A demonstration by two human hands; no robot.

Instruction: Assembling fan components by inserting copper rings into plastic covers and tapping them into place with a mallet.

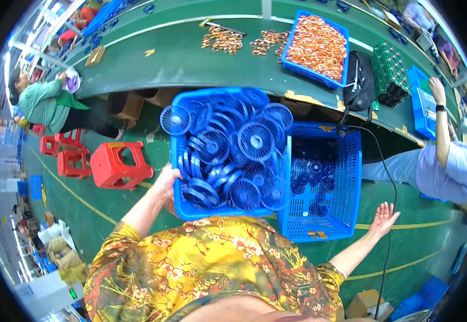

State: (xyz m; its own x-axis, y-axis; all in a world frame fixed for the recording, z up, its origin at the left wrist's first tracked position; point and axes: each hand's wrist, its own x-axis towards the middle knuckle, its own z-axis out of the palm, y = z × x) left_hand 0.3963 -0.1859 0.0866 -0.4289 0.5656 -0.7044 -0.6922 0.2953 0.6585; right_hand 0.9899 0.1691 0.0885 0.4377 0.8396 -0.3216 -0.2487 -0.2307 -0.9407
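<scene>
Our left hand point(164, 182) holds the blue bin point(187, 209) of fan covers point(255, 140) at nine o'clock, fingers gripping its side. Our right hand point(382, 217) hangs open-fingered at three o'clock, beside the blue basket point(346, 209).

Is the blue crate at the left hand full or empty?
Full: the blue crate is heaped above its rim with round blue fan grilles.

Head-worn fisheye, steeply downward, close
</scene>
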